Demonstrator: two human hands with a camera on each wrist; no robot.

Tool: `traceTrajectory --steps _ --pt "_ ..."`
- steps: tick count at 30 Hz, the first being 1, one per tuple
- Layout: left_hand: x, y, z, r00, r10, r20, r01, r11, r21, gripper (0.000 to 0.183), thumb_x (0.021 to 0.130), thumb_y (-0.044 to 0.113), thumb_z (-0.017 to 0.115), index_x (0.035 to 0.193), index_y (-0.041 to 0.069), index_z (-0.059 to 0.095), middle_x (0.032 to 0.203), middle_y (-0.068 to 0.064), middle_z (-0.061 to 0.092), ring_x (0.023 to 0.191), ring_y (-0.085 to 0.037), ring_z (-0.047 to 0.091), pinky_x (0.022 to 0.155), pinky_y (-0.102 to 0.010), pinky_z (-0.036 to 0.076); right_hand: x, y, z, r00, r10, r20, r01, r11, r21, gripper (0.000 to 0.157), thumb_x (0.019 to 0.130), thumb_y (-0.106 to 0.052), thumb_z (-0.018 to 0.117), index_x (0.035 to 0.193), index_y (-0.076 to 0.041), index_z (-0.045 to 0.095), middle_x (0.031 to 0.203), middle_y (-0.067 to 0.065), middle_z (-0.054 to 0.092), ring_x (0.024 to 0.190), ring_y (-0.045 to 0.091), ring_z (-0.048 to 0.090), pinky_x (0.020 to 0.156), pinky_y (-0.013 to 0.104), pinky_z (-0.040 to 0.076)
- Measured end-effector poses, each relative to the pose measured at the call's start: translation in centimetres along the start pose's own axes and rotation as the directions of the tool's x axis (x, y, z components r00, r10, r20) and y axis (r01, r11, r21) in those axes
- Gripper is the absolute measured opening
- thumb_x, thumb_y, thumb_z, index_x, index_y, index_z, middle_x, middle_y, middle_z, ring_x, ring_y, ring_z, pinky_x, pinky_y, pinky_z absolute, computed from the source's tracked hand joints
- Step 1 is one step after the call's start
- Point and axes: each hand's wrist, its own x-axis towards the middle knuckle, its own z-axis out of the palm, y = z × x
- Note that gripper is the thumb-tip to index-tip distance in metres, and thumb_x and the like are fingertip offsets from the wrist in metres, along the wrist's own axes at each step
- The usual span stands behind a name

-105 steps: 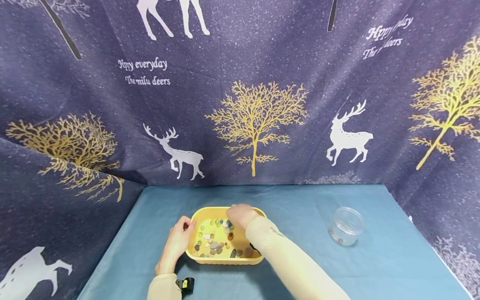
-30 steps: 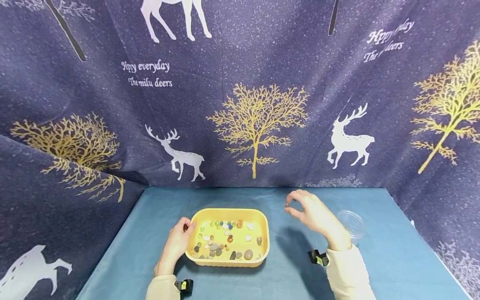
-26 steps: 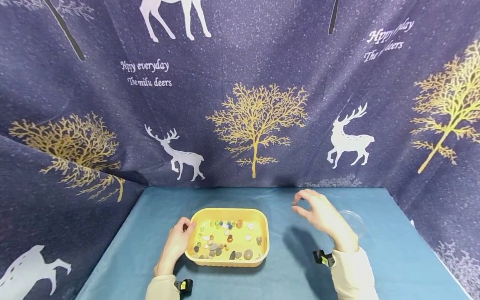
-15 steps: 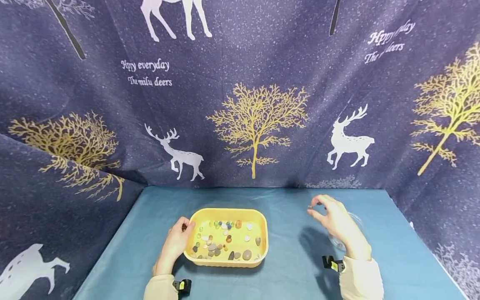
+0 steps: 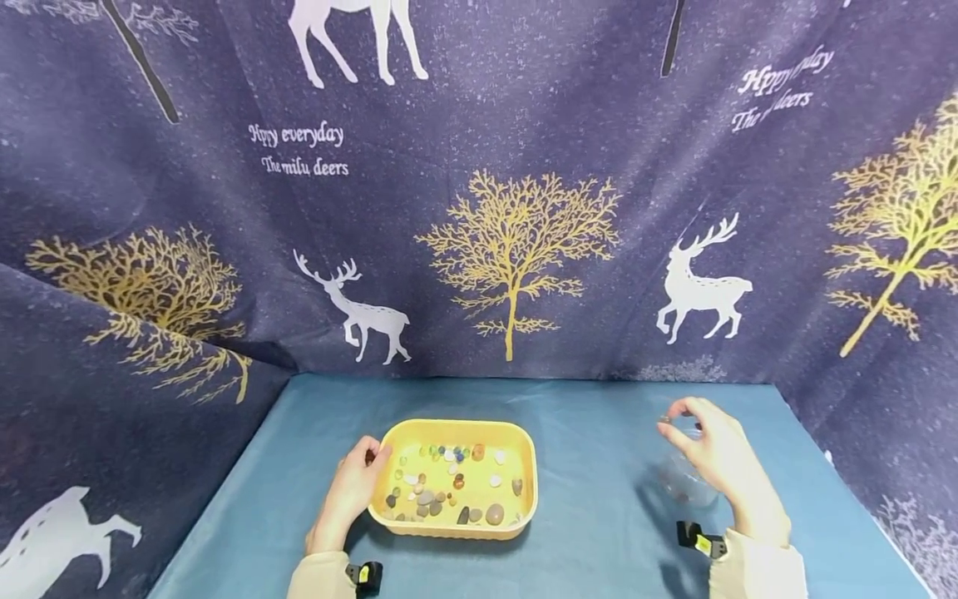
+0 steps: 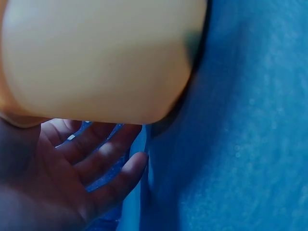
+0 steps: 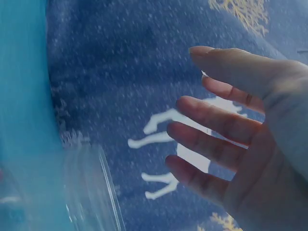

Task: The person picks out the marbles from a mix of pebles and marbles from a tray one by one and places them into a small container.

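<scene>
My left hand (image 5: 355, 478) grips the left rim of a yellow plastic tub (image 5: 449, 530), thumb over the edge. In the left wrist view its fingers (image 6: 103, 161) lie along the outside of the tub wall (image 6: 96, 57). Several pebbles (image 5: 427, 498) and glass marbles (image 5: 460, 456) are spread over the tub's floor. My right hand (image 5: 714, 453) pinches a small pale pebble-like piece (image 5: 665, 419) between thumb and forefinger, its other fingers loosely spread. Just below that hand stands a clear round jar (image 5: 684, 489), partly covered by it, with its open mouth (image 7: 103, 187) close to the fingers.
A blue cloth (image 5: 584, 532) covers the table. Dark blue curtains (image 5: 516, 125) with deer and trees hang behind and at both sides. Each wrist wears a small black camera (image 5: 367, 576).
My right hand has come out of the tub with the small pebble-like piece and moved right until it is over the jar. The left hand has stayed on the tub's rim.
</scene>
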Motion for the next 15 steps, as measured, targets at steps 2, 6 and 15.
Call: traceTrajectory --steps 2,6,15 --pt "-0.2 -0.1 0.1 1.0 -0.003 0.001 0.003 1.0 -0.008 0.024 0.102 0.033 0.053 0.094 0.01 0.049 0.08 -0.006 0.045 0.065 -0.019 0.044 0.056 -0.029 0.035 -0.3 0.4 -0.3 1.0 0.023 0.003 -0.023 1.0 -0.005 0.023 0.079 -0.01 0.08 0.089 -0.015 0.06 0.09 0.004 0.063 0.083 0.029 0.061 0.071 0.047 0.047" --pt "-0.3 0.1 0.0 1.0 -0.002 -0.01 0.002 1.0 -0.016 0.024 0.103 0.032 0.052 0.093 0.01 0.049 0.08 -0.006 0.045 0.065 -0.019 0.045 0.056 -0.029 0.036 -0.6 1.3 -0.8 0.998 0.062 0.007 -0.062 0.998 -0.018 0.02 0.081 -0.012 0.079 0.088 -0.014 0.06 0.091 0.006 0.063 0.084 0.03 0.06 0.072 0.047 0.045" --pt "-0.3 0.2 0.0 1.0 0.001 0.01 -0.001 1.0 -0.011 0.021 0.103 0.029 0.051 0.096 0.009 0.049 0.08 -0.006 0.046 0.065 -0.019 0.045 0.055 -0.03 0.037 -2.0 3.3 -1.2 0.99 0.137 0.019 -0.136 0.99 -0.039 0.015 0.082 -0.016 0.078 0.086 -0.014 0.064 0.093 0.009 0.065 0.087 0.031 0.061 0.072 0.044 0.045"
